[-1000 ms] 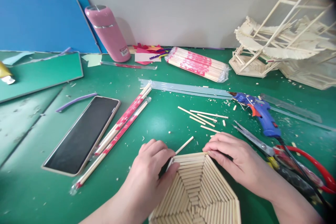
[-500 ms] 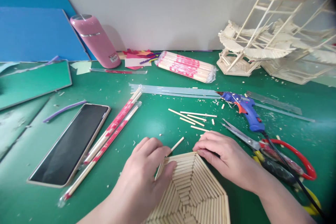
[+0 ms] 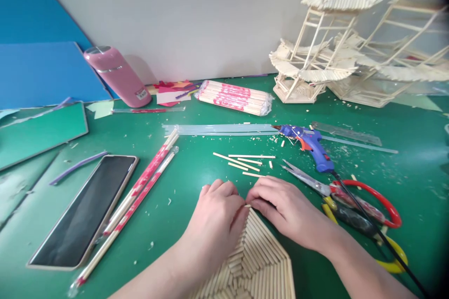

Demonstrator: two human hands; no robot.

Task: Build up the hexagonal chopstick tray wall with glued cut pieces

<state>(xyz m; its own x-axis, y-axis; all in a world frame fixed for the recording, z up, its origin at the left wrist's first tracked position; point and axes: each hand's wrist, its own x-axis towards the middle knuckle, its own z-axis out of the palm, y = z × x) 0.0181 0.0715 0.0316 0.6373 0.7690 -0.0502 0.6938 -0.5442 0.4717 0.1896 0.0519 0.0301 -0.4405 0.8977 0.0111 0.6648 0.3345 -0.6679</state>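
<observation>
Both hands have closed together at the far corner of a pale hexagonal panel of glued wooden sticks (image 3: 252,261), lying flat at the near edge of the green bench (image 3: 196,159). The loose stick that poked out a second ago is now hidden. Left hand (image 3: 217,217) and right hand (image 3: 280,205) pinch that corner, fingertips touching; the corner points away from the person

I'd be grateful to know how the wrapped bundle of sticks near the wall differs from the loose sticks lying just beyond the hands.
The bundle of sticks is packed tight in clear plastic with pink print; the loose sticks lie bare and scattered. The bundle holds many long sticks; the loose ones are few and shorter, of uneven lengths. Both are pale wood and lie flat on the green mat.
</observation>
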